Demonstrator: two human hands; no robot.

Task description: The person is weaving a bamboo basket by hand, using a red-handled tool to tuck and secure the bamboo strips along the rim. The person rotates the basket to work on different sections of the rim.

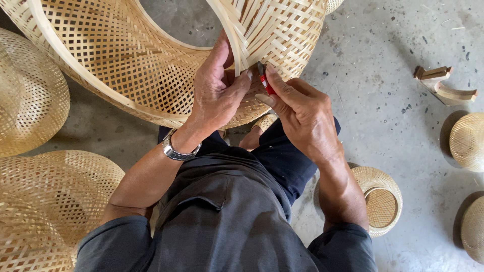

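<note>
Head view looks straight down on both hands meeting at the rim of a big woven basket (151,65). Left hand (217,93), with a metal watch (174,150) on its wrist, pinches the pale rim strips (237,43) between thumb and fingers and presses them against the weave. Right hand (302,113) is closed around a small red-handled tool (265,83), thumb and forefinger clamped on it, with its grey tip against the rim just beside the left fingertips (246,74). The basket is propped up past the hands, resting against the knees, mouth turned towards the person.

The tip works touching-close to the left fingers, so a slip off the smooth strip could nick them. The rim strips look springy; if the left pinch eases, they may fan apart and the binding loosen. Too much force from the tool could split a strip or tear the open weave behind it. The basket only leans, so a hard push may roll it away.

Left of the left arm lie more woven shades (45,201). Right of the right arm, on the concrete floor (383,100), sit a small basket (378,199), two more at the edge, and a curved wooden piece (446,88).
</note>
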